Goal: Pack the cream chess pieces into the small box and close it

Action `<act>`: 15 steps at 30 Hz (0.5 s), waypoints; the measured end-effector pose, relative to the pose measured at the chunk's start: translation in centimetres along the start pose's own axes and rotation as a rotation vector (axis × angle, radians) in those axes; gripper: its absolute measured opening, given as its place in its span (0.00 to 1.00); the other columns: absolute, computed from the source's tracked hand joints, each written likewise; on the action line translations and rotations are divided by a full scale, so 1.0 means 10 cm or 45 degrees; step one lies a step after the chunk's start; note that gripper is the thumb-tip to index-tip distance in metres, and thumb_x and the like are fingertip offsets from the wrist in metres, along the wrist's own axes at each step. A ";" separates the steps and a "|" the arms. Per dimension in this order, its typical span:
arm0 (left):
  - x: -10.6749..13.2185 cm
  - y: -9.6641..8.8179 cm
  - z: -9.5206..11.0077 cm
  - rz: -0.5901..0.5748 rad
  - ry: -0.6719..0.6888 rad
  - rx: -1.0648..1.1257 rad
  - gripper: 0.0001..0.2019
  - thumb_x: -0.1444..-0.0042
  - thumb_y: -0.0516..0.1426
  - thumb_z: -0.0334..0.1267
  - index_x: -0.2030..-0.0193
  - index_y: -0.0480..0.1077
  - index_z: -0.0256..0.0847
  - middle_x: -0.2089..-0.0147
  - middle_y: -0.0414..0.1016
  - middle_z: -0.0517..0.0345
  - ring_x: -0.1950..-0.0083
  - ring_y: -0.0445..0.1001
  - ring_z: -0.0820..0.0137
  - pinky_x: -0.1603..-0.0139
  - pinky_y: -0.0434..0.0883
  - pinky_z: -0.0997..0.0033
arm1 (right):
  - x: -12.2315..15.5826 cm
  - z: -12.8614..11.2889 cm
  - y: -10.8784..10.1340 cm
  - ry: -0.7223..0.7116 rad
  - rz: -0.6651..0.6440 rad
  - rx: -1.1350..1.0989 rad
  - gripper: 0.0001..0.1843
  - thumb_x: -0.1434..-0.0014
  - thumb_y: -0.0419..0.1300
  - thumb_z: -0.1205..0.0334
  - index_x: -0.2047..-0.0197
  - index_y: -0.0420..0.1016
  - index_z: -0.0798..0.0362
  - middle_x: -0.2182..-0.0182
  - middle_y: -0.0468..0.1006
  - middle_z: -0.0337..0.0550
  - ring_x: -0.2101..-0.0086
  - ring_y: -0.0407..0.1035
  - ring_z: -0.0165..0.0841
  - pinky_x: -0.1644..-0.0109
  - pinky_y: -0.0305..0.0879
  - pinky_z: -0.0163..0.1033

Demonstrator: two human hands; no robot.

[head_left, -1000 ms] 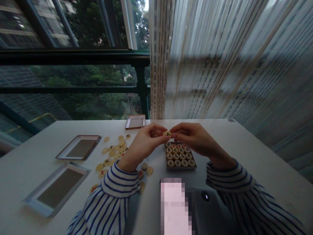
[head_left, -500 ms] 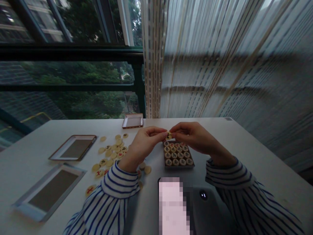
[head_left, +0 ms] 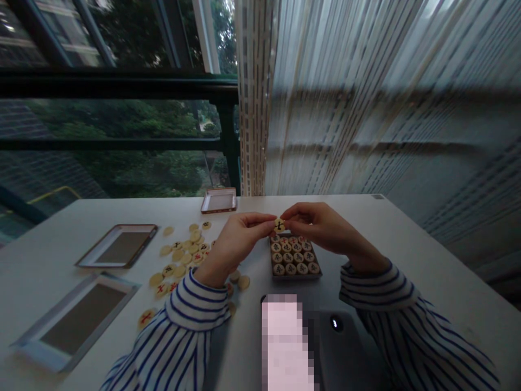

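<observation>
Between the fingertips of both hands is one round Chinese chess piece (head_left: 279, 225), its dark character facing me. My left hand (head_left: 239, 239) pinches its left edge, and my right hand (head_left: 319, 225) pinches its right edge. Just below the hands stands a small box (head_left: 296, 277) packed with rows of chess pieces, most with dark characters and a few red ones in the far row. Left of it, partly hidden by my left hand and sleeve, lie scattered chess pieces (head_left: 179, 271), some showing characters and others plain faces.
Two shallow trays, one brown-rimmed (head_left: 81, 265) and one pale-rimmed (head_left: 24, 347), lie at the left of the white table (head_left: 423, 282). A smaller tray (head_left: 218, 210) sits at the far edge. Near me are a pixelated phone (head_left: 285, 342) and a dark device (head_left: 345, 353) with a lit display.
Both hands keep hold of the same chess piece, which has turned slightly. The whole view has shifted a little; the box and the scattered pieces stay as they were.
</observation>
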State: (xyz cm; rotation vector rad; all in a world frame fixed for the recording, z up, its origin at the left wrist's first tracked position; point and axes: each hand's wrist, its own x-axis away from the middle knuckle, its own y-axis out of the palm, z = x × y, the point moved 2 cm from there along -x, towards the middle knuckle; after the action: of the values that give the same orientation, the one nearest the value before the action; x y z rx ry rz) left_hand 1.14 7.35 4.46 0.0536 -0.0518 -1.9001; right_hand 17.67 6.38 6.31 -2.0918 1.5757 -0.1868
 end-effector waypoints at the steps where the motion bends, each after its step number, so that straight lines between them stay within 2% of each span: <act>1: 0.00 0.00 0.00 0.014 -0.004 0.008 0.11 0.56 0.63 0.35 0.64 0.77 0.35 0.68 0.78 0.53 0.67 0.72 0.74 0.59 0.67 0.71 | 0.00 0.00 0.00 -0.037 -0.009 0.040 0.10 0.48 0.58 0.60 0.64 0.73 0.55 0.74 0.76 0.39 0.73 0.70 0.28 0.69 0.66 0.35; 5: -0.03 0.00 -0.03 0.069 -0.008 0.050 0.12 0.57 0.63 0.35 0.64 0.76 0.34 0.69 0.78 0.53 0.68 0.72 0.74 0.60 0.68 0.72 | 0.01 0.00 -0.01 -0.241 0.005 0.275 0.13 0.47 0.58 0.61 0.58 0.73 0.54 0.67 0.78 0.41 0.66 0.71 0.29 0.60 0.66 0.36; 8: -0.03 -0.01 -0.05 0.103 0.002 0.073 0.12 0.57 0.63 0.35 0.64 0.76 0.34 0.69 0.78 0.53 0.68 0.73 0.74 0.60 0.68 0.71 | 0.02 0.00 -0.02 -0.358 0.054 0.433 0.14 0.47 0.58 0.62 0.56 0.73 0.53 0.66 0.78 0.41 0.65 0.70 0.30 0.58 0.65 0.36; 15: -0.04 -0.01 -0.07 0.135 0.019 0.090 0.13 0.57 0.64 0.37 0.64 0.76 0.34 0.68 0.78 0.52 0.67 0.74 0.72 0.59 0.69 0.70 | 0.01 -0.05 0.00 -0.453 0.085 0.696 0.14 0.45 0.57 0.59 0.55 0.72 0.53 0.64 0.77 0.43 0.64 0.69 0.31 0.58 0.64 0.37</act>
State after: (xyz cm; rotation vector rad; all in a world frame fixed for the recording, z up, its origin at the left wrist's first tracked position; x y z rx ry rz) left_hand 1.20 7.81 3.79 0.1107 -0.1094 -1.7917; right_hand 17.52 6.12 6.68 -1.5466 1.2101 -0.1846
